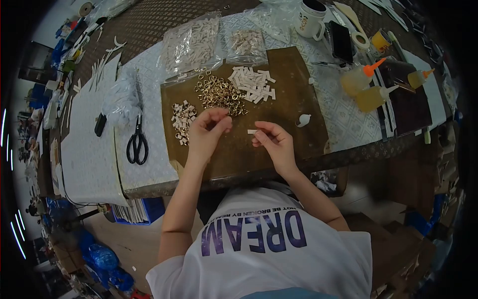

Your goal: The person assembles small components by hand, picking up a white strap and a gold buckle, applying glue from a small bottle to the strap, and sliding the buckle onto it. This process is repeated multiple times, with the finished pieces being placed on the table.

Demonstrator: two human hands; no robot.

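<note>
My right hand (277,145) pinches a small white strip (253,132) between thumb and fingers, over the brown mat (294,94). To its left, my left hand (210,134) has thumb and fingertips close together beside the metal rings; whatever it holds is too small to make out. A heap of gold-coloured rings (219,92) lies just beyond my left hand. White strips (251,83) are piled to the right of the rings. Small white pieces with rings (183,119) form another heap left of my left hand. A white round item (303,120) lies on the mat's right.
Black scissors (137,144) and a crumpled plastic bag (122,99) lie at left. Filled clear bags (191,45) rest behind the mat. A mug (309,21), a phone (340,42) and glue bottles (356,80) stand or lie at right.
</note>
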